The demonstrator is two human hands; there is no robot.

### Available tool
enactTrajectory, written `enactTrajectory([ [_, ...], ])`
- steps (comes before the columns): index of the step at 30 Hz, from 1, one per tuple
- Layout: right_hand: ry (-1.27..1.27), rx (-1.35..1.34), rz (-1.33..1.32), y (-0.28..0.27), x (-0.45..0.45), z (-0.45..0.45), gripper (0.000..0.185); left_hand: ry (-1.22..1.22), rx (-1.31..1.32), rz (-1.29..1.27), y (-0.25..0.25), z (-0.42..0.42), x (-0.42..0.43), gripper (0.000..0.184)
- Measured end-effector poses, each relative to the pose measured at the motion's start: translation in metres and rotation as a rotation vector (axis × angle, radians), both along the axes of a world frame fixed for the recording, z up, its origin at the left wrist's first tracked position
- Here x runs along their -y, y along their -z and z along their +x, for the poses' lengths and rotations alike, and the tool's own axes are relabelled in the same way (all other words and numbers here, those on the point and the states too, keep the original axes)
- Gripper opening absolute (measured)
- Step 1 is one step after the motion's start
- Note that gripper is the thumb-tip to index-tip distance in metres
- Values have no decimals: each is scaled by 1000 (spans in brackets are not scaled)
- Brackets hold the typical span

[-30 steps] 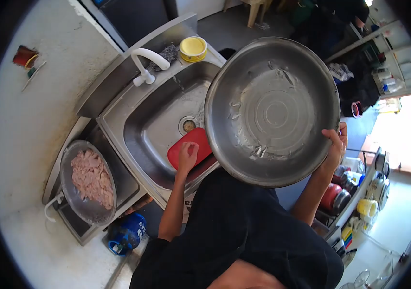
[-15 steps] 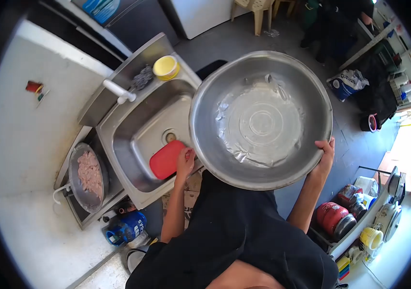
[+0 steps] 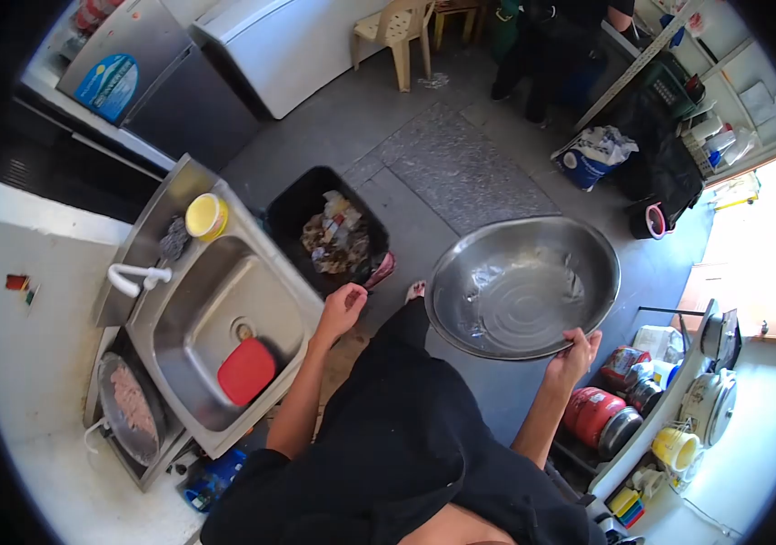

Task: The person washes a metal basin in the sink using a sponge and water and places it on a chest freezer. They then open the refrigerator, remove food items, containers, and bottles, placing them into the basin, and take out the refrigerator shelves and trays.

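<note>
My right hand (image 3: 573, 356) grips the near right rim of a large round metal basin (image 3: 524, 300), which is tilted out over the floor on my right side. Its inside is shiny and looks wet, with no food in it. My left hand (image 3: 343, 309) is off the basin, its fingers curled together with nothing visible in them. It hovers between the sink (image 3: 293, 318) and a black trash bin (image 3: 279, 218) holding crumpled waste. A red plastic container (image 3: 245, 371) lies in the sink near the drain.
Left of the sink stands a metal pan of pale raw meat (image 3: 131, 400). A white faucet (image 3: 138, 277), a grey scrubber (image 3: 174, 239) and a yellow tub (image 3: 206, 216) are along the sink's back. Another person (image 3: 542, 54) stands at the far right. A pot rack (image 3: 661, 400) is at right.
My left hand has left the red container and moved up towards the bin. The basin has swung right and down, tilting in my right hand. The view has turned, bringing the bin into sight.
</note>
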State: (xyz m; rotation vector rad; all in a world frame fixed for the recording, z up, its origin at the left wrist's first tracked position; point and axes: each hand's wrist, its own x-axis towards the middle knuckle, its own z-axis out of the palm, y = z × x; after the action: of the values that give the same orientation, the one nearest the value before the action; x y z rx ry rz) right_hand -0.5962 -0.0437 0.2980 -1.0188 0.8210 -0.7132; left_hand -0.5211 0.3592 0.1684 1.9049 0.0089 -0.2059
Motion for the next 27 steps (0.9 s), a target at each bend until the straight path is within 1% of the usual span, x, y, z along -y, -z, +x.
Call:
enactTrajectory([
  [1,1,-6,-17,-2,11,5,34,1,-6,-17,10,13,12,6],
  [3,31,-40,14,-6,28,20,34,290,-165,169,29,42,34,11],
  [4,120,22,-25,3,37,34,32,460,-164,290,42,56,42,18],
  [5,119,26,-34,10,45,47,32,459,-159,282,58,71,55,18],
  [6,138,8,2,12,53,57,32,594,-177,322,79,81,69,21],
  [7,156,4,37,11,60,78,32,724,-181,365,79,102,86,25],
  [8,186,-19,67,11,63,102,33,771,-301,322,78,121,99,27],
  [9,188,-22,59,6,66,120,33,774,-301,313,77,139,112,27],
  [11,19,-86,101,2,68,158,35,815,-256,324,75,181,129,28],
  [12,17,-61,126,5,72,180,36,811,-256,322,75,206,133,28],
  [14,-25,-54,135,2,75,221,36,672,-259,223,73,250,137,27],
  [15,-62,-35,147,1,74,245,36,659,-256,232,76,268,133,27],
  [17,-88,-5,165,0,72,296,34,471,-242,203,81,311,119,27],
  [18,-138,4,156,1,70,321,33,461,-239,215,95,328,106,27],
  [20,-198,13,147,2,69,374,32,283,-314,-60,124,354,78,29],
  [22,-298,40,136,5,63,438,30,130,-394,-135,115,370,54,24],
  [23,-318,43,140,9,59,472,30,91,-280,30,133,371,38,22],
  [24,-370,63,124,15,55,507,30,45,-170,193,161,369,21,22],
  [26,-478,37,91,17,49,576,29,38,-273,416,200,350,-3,21],
  [27,-527,39,86,11,45,615,29,-30,-494,31,232,324,-21,22],
])
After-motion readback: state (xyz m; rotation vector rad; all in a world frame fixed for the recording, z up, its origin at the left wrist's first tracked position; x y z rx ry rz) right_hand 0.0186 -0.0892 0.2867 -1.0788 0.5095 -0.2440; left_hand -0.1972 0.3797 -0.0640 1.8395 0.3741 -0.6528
